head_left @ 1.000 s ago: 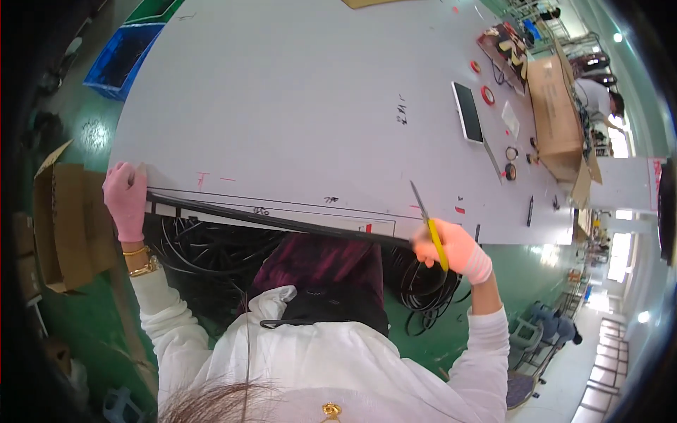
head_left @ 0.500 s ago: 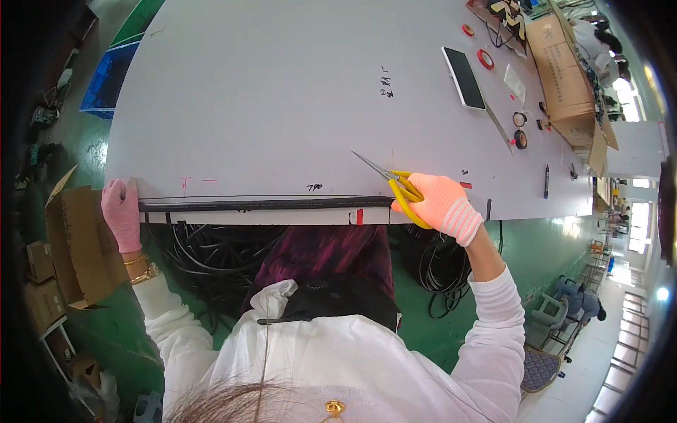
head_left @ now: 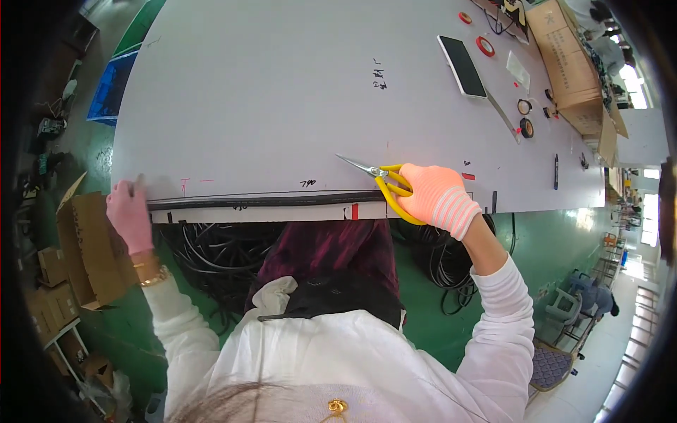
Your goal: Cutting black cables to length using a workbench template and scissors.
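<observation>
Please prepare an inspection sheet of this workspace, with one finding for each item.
Surface: pale grey table with handwritten marks.
Job's things: black strands along the near edge; yellow-handled scissors.
Clutter: phone, tape rolls and black marker on the table's right side.
Hands: gloved right hand holds the scissors; gloved left hand is at the strands' left end, grip unclear.
Cables: black coils below the table's near edge.
Surroundings: open cardboard box and blue crate at left; green floor.
</observation>
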Motion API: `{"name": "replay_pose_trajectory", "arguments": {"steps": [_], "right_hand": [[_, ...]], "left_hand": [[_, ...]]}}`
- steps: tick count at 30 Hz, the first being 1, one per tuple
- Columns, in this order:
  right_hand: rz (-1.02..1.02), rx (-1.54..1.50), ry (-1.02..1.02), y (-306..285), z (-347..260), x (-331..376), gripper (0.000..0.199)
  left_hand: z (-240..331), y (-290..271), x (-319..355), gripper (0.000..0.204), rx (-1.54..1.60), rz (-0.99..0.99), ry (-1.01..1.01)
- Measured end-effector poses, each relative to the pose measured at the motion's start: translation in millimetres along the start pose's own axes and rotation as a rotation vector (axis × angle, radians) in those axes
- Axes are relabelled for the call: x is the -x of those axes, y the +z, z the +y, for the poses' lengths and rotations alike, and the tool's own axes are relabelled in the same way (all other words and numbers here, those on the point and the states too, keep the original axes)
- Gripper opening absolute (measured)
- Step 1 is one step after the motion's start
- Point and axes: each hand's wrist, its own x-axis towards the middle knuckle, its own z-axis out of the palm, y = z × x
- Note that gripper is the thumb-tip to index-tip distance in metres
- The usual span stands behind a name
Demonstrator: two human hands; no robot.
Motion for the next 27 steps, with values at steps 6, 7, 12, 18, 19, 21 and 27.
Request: {"name": "replay_pose_trajectory", "arguments": {"steps": [6,7,12,18,19,21,27], "right_hand": [[-0.021,0.01,-0.017,1,9,0,0.034],[-0.018,0.001,-0.033,2,7,-2,0.034],[-0.055,-0.006,-0.018,-1,4,-3,0.04],[-0.038,-0.054,-0.022,2,10,-3,0.043],[-0.035,-0.062,-0.025,4,11,-3,0.043],[0.012,-0.084,-0.044,9,14,-4,0.045],[0.189,-0.307,-0.121,22,30,5,0.04]], "left_hand": [[259,-45,44,0.041,0.501,-0.462,0.489],[283,-40,53,0.035,0.584,-0.426,0.532],[333,-25,69,0.035,0.537,-0.437,0.478],[341,-21,69,0.037,0.451,-0.397,0.514],[341,-20,68,0.037,0.444,-0.398,0.518],[341,-18,68,0.038,0.397,-0.397,0.552],[348,-13,63,0.027,0.355,-0.42,0.615]]}}
